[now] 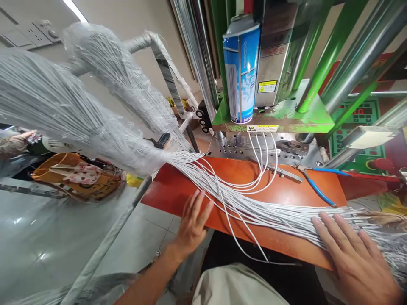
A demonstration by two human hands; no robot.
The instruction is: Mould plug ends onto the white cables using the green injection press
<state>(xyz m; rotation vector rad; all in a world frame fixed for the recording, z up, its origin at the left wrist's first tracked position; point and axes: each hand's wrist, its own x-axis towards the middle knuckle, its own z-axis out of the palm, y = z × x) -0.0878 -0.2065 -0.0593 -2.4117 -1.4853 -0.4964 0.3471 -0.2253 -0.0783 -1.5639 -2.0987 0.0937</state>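
Observation:
A thick bundle of white wires (254,207) fans out across an orange work board (282,190) from clear plastic wrapping (63,106) at the left. My right hand (352,258) lies flat with spread fingers on the wires at the board's right end, holding nothing. My left hand (192,222) hangs open over the board's near edge, its fingertips close to a few loose strands. Some wire ends run back onto a perforated steel die plate (244,148). Blue-handled pliers (318,188) lie on the board beyond the wires.
A green-framed press (273,114) with steel columns stands behind the board, a blue-and-white aerosol can (241,70) on its base. A second wrapped wire bundle (111,72) hangs on a metal rack (167,76). Another person's hand (22,137) shows at the far left.

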